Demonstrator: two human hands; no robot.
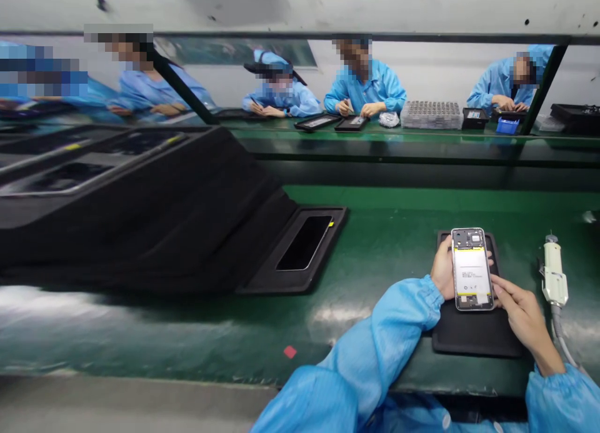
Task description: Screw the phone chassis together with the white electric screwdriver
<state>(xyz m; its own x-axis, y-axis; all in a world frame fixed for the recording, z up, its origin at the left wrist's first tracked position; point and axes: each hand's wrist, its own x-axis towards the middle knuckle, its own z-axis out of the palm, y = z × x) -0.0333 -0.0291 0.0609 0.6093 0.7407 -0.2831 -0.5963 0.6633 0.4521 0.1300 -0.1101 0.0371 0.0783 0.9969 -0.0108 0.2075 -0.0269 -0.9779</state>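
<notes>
An opened phone (472, 269), its white battery and circuit boards showing, is held just over a black mat (473, 336) on the green conveyor belt (375, 245). My left hand (442, 269) grips the phone's left edge with fingers wrapped behind it. My right hand (521, 312) touches the phone's lower right corner with fingers curled against its side. Both arms wear blue sleeves.
A black tray (300, 248) with a dark phone-shaped recess lies left of the mat, and larger black trays blur past at far left. A white electric screwdriver (554, 277) hangs at the right. Several people in blue coats work at the far bench.
</notes>
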